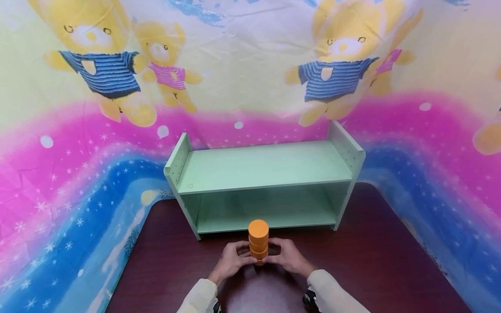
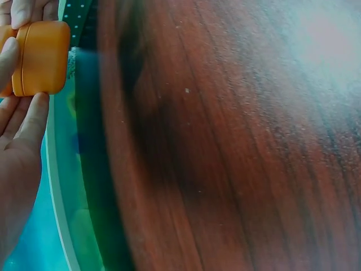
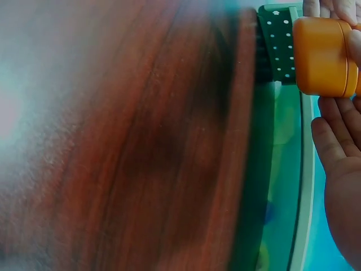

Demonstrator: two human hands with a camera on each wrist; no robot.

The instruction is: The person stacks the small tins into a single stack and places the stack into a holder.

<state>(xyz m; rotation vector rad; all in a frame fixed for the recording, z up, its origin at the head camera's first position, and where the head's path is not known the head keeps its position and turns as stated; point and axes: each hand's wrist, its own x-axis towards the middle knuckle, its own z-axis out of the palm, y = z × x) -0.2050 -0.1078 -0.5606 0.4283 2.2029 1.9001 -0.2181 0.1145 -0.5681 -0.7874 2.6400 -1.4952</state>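
Note:
Two orange round jars (image 1: 258, 230) stand one on top of the other, upright, in front of the shelf in the head view. From the left side my left hand (image 1: 232, 260) grips the stack low down, its thumb across the near face. My right hand (image 1: 287, 257) mirrors it on the other side, thumb and fingers around the same stack. One smooth jar (image 2: 48, 59) with a seam near its edge shows in the left wrist view; the other is mostly covered by fingers. The right wrist view shows that jar (image 3: 320, 56) too, right at the fingertips.
Behind the hands a pale green two-level shelf (image 1: 266, 167) with raised side panels stands on the dark red-brown table (image 1: 372, 261). A printed cloth (image 1: 235, 87) with teddy bears hangs around the back and sides.

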